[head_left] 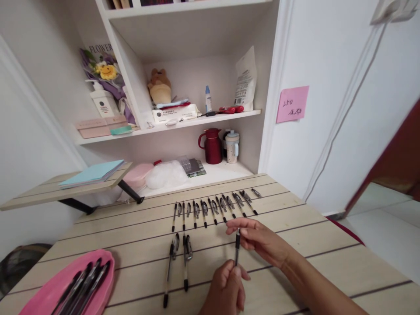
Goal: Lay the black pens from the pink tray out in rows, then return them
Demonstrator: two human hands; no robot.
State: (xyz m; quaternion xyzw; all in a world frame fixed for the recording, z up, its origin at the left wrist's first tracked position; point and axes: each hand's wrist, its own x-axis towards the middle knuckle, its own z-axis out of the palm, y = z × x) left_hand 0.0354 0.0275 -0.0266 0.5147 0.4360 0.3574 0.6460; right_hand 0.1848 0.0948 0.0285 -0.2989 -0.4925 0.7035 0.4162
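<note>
Low in the view, my left hand (226,286) is closed around the lower end of a pen (237,245), held upright with its bare tip pointing up. Beside that tip is my right hand (262,240), its fingers stretched out behind the pen and its thumb close to the tip. I cannot tell whether the thumb touches the pen. Left of my hands lie two uncapped pens (185,267), each with a clear pen cap (189,248) beside it. Farther back, several more uncapped pens (194,216) and caps form a row across the table.
A pink tray (110,280) with several pens (85,284) stands at the front left of the slatted table (138,267). A small raised stand (39,190) bears blue paper (93,173). Behind the table, a white shelf (226,174) holds a red jug (213,146) and a cup (232,148).
</note>
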